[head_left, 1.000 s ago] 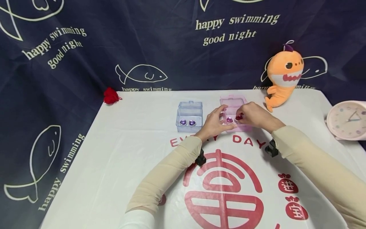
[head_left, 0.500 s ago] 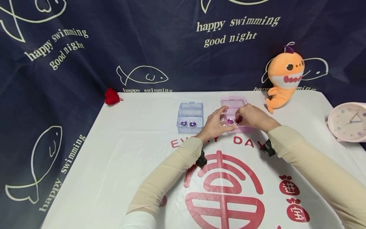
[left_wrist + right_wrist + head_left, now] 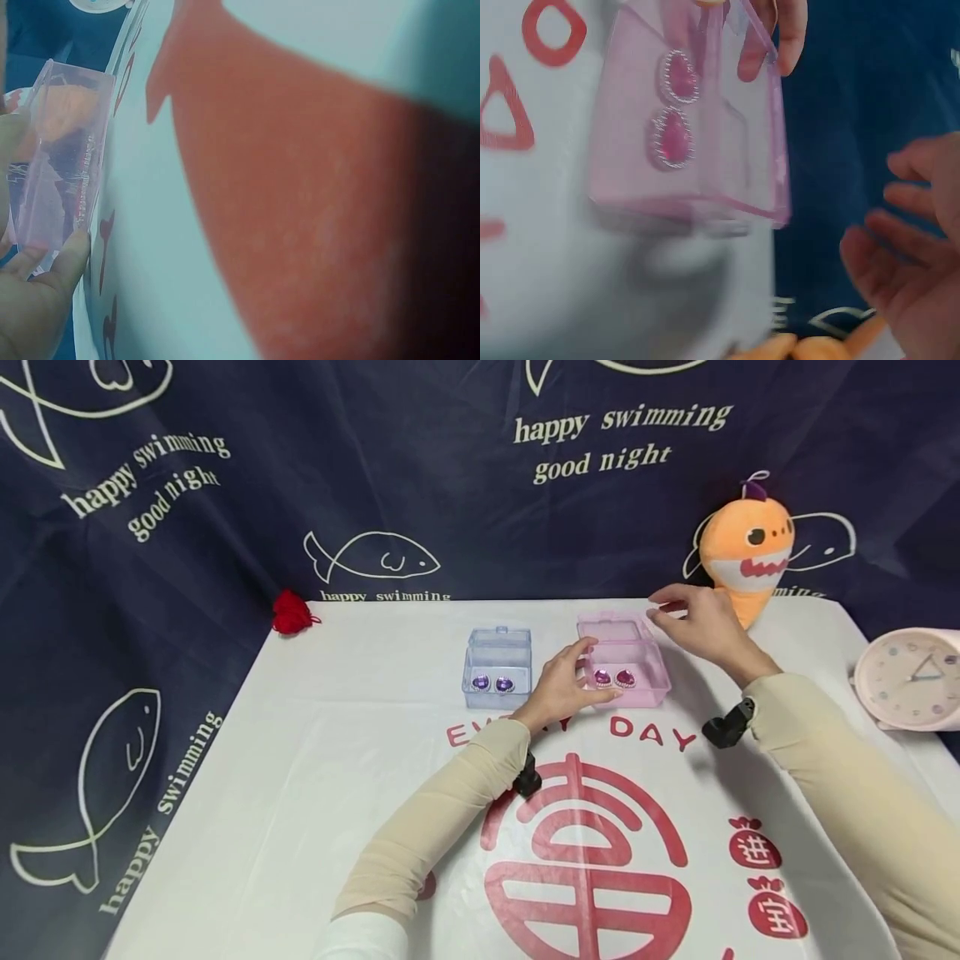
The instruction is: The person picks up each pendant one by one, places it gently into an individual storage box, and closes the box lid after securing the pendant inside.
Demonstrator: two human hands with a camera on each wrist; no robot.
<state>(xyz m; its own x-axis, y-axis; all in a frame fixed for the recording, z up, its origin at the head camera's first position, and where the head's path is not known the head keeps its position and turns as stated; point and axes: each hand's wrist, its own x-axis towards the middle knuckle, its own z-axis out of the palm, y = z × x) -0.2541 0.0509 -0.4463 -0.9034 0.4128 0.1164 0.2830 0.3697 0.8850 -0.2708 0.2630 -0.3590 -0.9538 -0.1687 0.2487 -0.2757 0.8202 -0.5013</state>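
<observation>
A clear pink plastic box (image 3: 626, 697) stands with its lid (image 3: 611, 628) raised at the back. Inside lie two gems with beaded silver rims, one magenta (image 3: 602, 677) and one red (image 3: 626, 678). My left hand (image 3: 564, 683) grips the box's left side, thumb at the front and fingers behind. In the left wrist view, fingertips (image 3: 73, 255) touch the box wall. Beyond the box's right rear corner, my right hand (image 3: 697, 622) is raised, fingers relaxed and holding nothing. The right wrist view shows these fingers (image 3: 900, 255) apart from the box.
A clear blue box (image 3: 497, 697) with its lid up holds two purple gems (image 3: 492, 683) to the left. An orange plush shark (image 3: 750, 547) is behind my right hand. A pink clock (image 3: 911, 678) stands far right, a red bundle (image 3: 292, 612) at the far left corner.
My right hand has left the red gem in the pink box and moved up and right, towards the plush shark. The left hand has stayed on the box.
</observation>
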